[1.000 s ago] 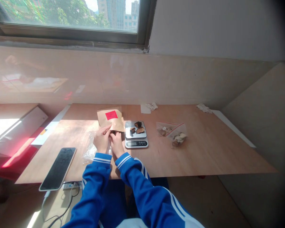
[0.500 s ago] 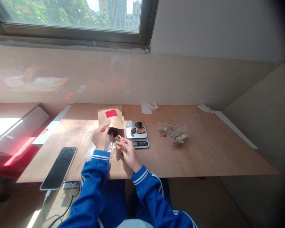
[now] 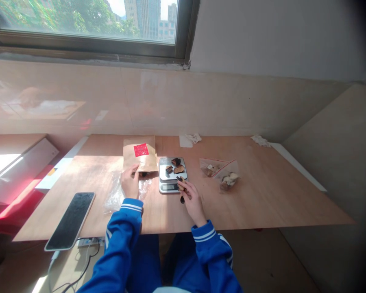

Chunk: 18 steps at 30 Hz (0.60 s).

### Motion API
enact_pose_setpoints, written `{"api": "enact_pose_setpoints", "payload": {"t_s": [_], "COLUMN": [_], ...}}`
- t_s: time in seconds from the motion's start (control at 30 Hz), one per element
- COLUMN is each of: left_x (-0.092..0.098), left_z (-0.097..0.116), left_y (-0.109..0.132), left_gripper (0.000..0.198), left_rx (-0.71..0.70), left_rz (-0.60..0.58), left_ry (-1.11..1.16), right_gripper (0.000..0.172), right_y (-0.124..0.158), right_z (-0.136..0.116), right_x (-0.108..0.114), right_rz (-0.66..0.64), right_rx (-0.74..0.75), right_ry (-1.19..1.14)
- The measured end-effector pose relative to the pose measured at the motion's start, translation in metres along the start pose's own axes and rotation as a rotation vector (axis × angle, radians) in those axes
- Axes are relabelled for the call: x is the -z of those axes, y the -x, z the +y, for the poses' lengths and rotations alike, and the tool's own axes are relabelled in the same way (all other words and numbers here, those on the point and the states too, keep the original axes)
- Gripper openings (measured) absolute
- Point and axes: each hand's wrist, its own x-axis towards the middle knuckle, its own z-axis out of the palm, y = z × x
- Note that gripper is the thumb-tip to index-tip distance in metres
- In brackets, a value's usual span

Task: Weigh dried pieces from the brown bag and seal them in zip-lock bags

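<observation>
My left hand (image 3: 130, 181) rests on the lower edge of a brown paper bag with a red label (image 3: 140, 153), its fingers curled at the bag's mouth over a clear plastic bag (image 3: 117, 194). My right hand (image 3: 190, 197) is beside the front right corner of a small digital scale (image 3: 171, 175) and pinches a few dark dried pieces (image 3: 181, 186). Three similar brown pieces (image 3: 174, 165) lie on the scale's steel plate.
Two clear zip bags with dried pieces (image 3: 222, 173) lie right of the scale. A black phone (image 3: 70, 219) lies at the wooden table's (image 3: 262, 195) front left edge. Crumpled paper scraps (image 3: 190, 139) sit near the back wall.
My right hand left the paper bag's mouth and moved right to the scale's front corner, carrying dried pieces. My left hand stayed on the bag.
</observation>
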Motion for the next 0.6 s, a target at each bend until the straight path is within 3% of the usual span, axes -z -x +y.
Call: {"api": "enact_pose_setpoints", "payload": {"t_s": [0.3,0.43,0.6], "left_x": [-0.009,-0.008,-0.008], "left_z": [-0.017,-0.017,-0.018], "left_y": [0.006,0.007,0.007], "left_gripper": [0.033,0.034,0.034], "left_rx": [-0.05,-0.043,-0.031], "left_rz": [-0.016,-0.02,-0.028], "left_ry": [-0.058,-0.048,-0.045], "right_gripper": [0.034,0.035,0.029], "right_y": [-0.029,-0.043,-0.059], "right_z": [-0.001,-0.002,0.001], "right_x": [0.008,0.0,-0.015], "right_rz": [-0.046,-0.084,-0.039], "right_rx": [0.081,0.126,0.149], "right_ry": [0.174,0.246,0.248]}}
